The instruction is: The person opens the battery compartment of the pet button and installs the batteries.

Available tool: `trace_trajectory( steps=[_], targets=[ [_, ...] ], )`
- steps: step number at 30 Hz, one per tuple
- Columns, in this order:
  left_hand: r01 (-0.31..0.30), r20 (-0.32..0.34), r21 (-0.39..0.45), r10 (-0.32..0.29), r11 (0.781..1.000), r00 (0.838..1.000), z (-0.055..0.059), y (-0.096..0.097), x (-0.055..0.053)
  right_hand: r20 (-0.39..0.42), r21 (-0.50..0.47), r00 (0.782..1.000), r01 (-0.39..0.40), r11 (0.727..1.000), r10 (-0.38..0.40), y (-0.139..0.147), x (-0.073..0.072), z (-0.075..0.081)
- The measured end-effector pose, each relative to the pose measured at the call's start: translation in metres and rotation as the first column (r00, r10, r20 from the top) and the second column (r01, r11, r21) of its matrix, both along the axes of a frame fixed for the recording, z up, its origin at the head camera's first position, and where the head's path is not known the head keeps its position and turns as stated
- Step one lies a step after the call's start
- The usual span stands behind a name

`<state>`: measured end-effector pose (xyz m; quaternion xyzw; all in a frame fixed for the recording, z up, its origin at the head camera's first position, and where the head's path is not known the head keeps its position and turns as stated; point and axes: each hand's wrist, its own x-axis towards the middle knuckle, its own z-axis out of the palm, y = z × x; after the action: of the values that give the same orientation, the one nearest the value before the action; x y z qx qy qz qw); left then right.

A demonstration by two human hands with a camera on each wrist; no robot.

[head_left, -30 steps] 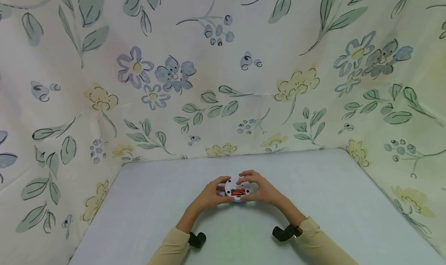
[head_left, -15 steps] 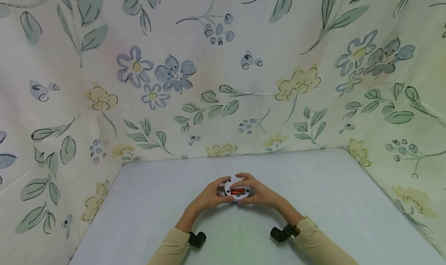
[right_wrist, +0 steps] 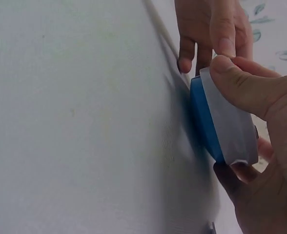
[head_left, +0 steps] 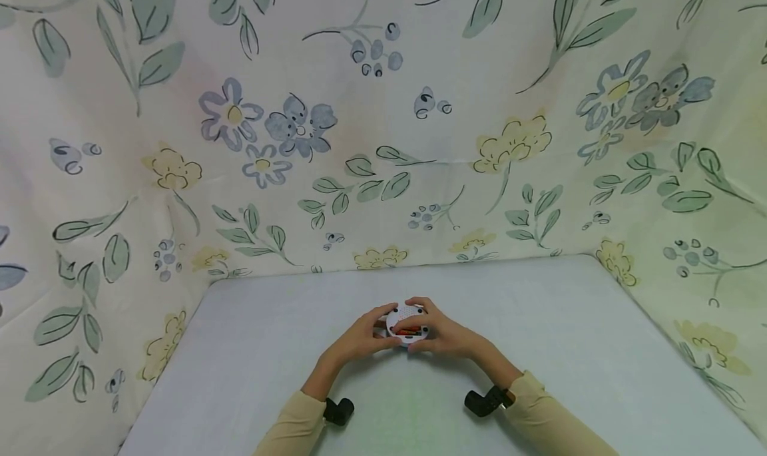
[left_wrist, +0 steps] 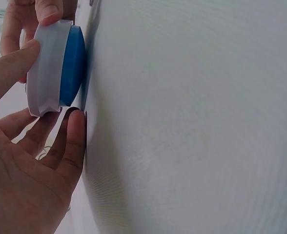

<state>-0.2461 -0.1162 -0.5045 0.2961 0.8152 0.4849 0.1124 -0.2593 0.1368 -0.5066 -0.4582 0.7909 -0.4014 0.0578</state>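
A round white device (head_left: 401,315) is held between both hands over the table, its perforated back facing up. Red batteries (head_left: 412,332) lie in its open compartment. The left wrist view shows a blue dome (left_wrist: 73,68) on its underside, close above the tabletop. My left hand (head_left: 361,336) grips the left rim between thumb and fingers. At the right rim, my right hand (head_left: 448,332) holds the device, thumb at the near edge. One finger of that hand reaches across the back onto the batteries, partly hiding them.
A white cloth-covered table (head_left: 287,316) spreads out around the hands. Behind it and at both sides hangs a floral curtain (head_left: 359,130). Each wrist wears a black camera, the left camera (head_left: 339,413) and the right camera (head_left: 488,401).
The right hand has shifted slightly left, its thumb sliding along the near rim. Its finger has come down from the back's upper part over the batteries. The left hand stays put.
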Motion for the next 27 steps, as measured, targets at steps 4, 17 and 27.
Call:
trace_trajectory(
  steps=[4,17,27],
  targets=[
    [0.002,0.008,-0.002,-0.002,1.0,1.0,0.0007,0.0004,0.0004,0.005,-0.001,1.0,0.027,1.0,-0.027,0.0009,0.0002,-0.0017],
    [-0.012,0.024,-0.025,0.012,1.0,1.0,0.0027,0.0009,0.0012,-0.005,-0.003,0.997,0.08,0.997,-0.08,0.0018,0.0028,0.0012],
    [-0.026,0.012,-0.02,0.026,0.999,1.0,0.0018,0.0009,0.0017,0.035,-0.055,0.993,0.114,0.992,-0.112,0.0044,0.0047,-0.0026]
  ],
)
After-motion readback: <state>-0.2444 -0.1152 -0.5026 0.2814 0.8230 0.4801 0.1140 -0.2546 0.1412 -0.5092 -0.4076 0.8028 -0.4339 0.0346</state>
